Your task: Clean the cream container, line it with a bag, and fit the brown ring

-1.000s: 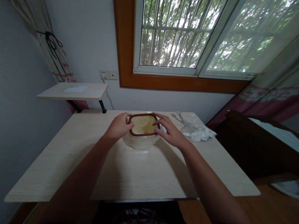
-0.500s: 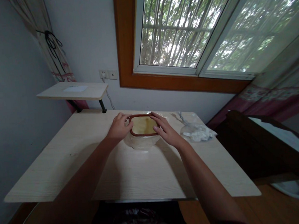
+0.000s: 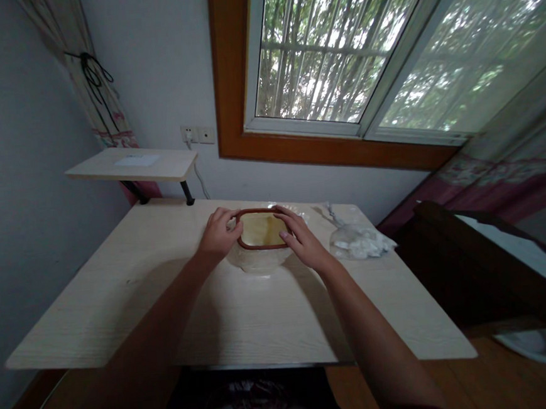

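Between my hands is a shallow rectangular container (image 3: 260,229) with rounded corners, a brown rim and a pale yellow inside that has a darker patch toward the right. Clear, shiny plastic (image 3: 259,263) shows under and around it on the table; whether it is a bag or wrap I cannot tell. My left hand (image 3: 219,232) grips the container's left rim, thumb on the near side. On the right rim, my right hand (image 3: 298,233) holds with its fingers along the far corner and thumb at the edge.
A clear plastic bag with white contents (image 3: 358,239) lies on the light wooden table (image 3: 263,325) at right. A small raised shelf (image 3: 166,165) with a paper (image 3: 137,160) stands at back left. Dark furniture (image 3: 486,269) is beside the table's right edge.
Both hands stay on the container's sides. The container is almost still, with at most a very slight tilt. Nothing else has visibly moved.
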`<state>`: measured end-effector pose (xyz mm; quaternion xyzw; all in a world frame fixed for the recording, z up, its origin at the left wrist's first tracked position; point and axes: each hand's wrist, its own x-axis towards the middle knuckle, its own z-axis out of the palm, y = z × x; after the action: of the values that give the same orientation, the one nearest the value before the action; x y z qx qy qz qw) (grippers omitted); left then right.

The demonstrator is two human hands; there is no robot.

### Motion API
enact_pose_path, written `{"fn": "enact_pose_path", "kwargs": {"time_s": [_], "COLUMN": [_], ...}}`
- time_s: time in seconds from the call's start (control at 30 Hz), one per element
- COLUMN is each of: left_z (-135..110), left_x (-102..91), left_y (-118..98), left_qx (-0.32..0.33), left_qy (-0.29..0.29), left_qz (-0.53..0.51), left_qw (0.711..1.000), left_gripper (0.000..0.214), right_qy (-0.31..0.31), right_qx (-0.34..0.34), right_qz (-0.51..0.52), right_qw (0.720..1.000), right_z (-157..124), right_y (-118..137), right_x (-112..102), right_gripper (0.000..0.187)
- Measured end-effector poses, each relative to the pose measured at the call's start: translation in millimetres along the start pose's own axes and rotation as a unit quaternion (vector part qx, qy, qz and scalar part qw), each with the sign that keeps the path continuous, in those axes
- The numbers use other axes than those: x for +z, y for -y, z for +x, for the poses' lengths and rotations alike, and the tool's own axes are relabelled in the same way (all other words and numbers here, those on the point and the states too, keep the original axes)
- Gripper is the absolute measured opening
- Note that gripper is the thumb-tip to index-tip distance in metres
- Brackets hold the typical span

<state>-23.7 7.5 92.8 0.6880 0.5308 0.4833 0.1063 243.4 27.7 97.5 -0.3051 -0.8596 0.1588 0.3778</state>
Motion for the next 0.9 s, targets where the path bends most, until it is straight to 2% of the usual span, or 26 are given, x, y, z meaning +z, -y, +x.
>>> {"fn": "enact_pose_path", "kwargs": {"time_s": [0.37, 0.63, 0.9], "left_z": [-6, -9, -7], "left_x": [3.9, 9.1, 7.0], "left_y": [-1, 4, 2], "left_qx": [-0.016, -0.026, 0.011], "left_qy": [-0.014, -0.040, -0.004], "left_qz": [-0.034, -0.051, -0.080], "left_qw": [0.999, 0.998, 0.997], "left_gripper": [0.031, 0.031, 0.041], "right_qy": [-0.062, -0.081, -0.091], "right_qx": [-0.002, -0.007, -0.005], "right_qz": [0.014, 0.035, 0.049], "right_qw": [0.998, 0.996, 0.995], "right_z": [-3, -5, -6], "right_y": [2, 1, 2], "right_x": [14, 19, 24], "right_gripper": [0.040, 0.041, 0.041]}}
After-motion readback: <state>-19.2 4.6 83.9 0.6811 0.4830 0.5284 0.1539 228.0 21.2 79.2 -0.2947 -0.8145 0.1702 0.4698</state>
